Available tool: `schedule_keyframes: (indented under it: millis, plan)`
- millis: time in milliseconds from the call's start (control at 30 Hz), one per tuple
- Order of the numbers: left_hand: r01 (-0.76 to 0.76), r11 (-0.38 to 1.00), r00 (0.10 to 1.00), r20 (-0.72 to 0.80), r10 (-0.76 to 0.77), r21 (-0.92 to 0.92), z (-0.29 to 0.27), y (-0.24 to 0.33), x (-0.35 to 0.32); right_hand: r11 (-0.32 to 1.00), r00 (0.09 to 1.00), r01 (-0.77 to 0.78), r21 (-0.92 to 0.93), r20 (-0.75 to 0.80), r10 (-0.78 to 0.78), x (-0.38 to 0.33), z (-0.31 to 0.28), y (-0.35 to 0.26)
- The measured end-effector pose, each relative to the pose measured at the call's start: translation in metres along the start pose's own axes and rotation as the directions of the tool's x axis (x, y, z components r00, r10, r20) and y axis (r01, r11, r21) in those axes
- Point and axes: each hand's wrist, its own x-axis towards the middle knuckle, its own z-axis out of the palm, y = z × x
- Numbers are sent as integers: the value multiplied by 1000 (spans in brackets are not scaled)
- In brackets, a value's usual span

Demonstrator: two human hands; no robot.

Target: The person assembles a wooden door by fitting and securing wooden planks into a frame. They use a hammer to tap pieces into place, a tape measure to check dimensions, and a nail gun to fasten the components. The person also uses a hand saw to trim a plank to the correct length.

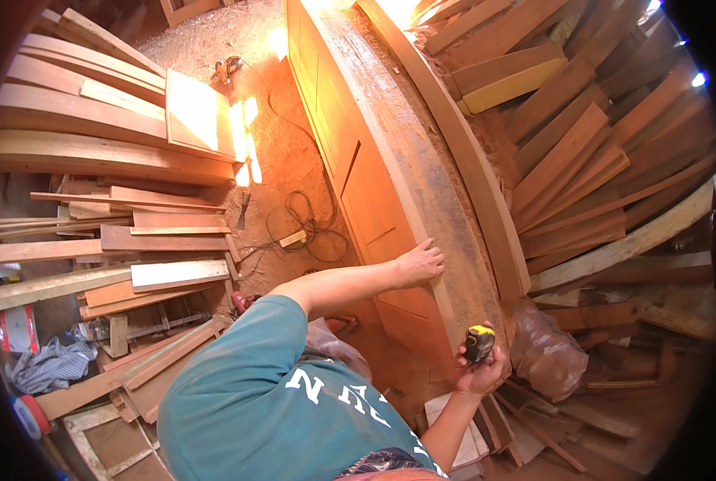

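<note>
A panelled wooden door (323,120) stands on its long edge against the side of a long, worn workbench (430,178). My left hand (420,263) lies over the door's upper edge near its close end, fingers curled around it. Held up beside the bench's near end is a yellow and black tape measure (479,345), gripped in my right hand (485,370). I cannot make out any blade drawn from its case.
Along the bench's right side runs a thick timber beam (462,152). Planks are stacked left (61,120) and right (574,152). A coiled cord (314,232) and a power tool (228,69) lie on the dusty floor. A clear plastic bag (546,349) sits by the bench end.
</note>
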Motion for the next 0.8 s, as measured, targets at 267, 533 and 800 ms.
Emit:
schedule_keyframes:
  millis: [267, 533, 800]
  plan:
    - [92, 995, 972, -216, -98, -35, 0, 1, -38, 987, 991, -119, -108, -73, 111, -6, 6, 39]
    - [490, 96, 788, 393, -474, -866, -42, 16, -125, 664, 997, -43, -747, 15, 81, 12, 68, 96]
    - [457, -598, 668, 698, -257, -658, -32, -5, -277, 86, 877, 5, -996, 45, 479, 28, 155, 196]
